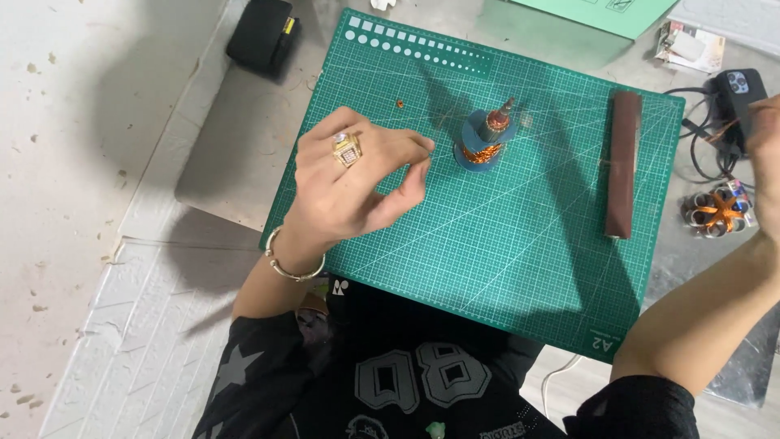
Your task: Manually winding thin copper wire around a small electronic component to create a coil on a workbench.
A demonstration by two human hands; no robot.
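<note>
My left hand [357,183] hovers over the left part of a green cutting mat [504,236], wearing a large ring and a bracelet. Its thumb and forefinger are pinched close, perhaps on a thin wire; I cannot tell. Just to its right stands a small blue motor armature [485,136] wound with copper wire, its shaft pointing up. My right hand [765,154] is at the far right edge, raised beside a black phone [735,93]; most of it is cut off by the frame.
A brown rolled strip [622,162] lies upright on the mat's right side. A copper-wound stator [719,211] and black cables lie off the mat on the right. A black pouch [262,34] lies top left, a green box [569,24] at the top.
</note>
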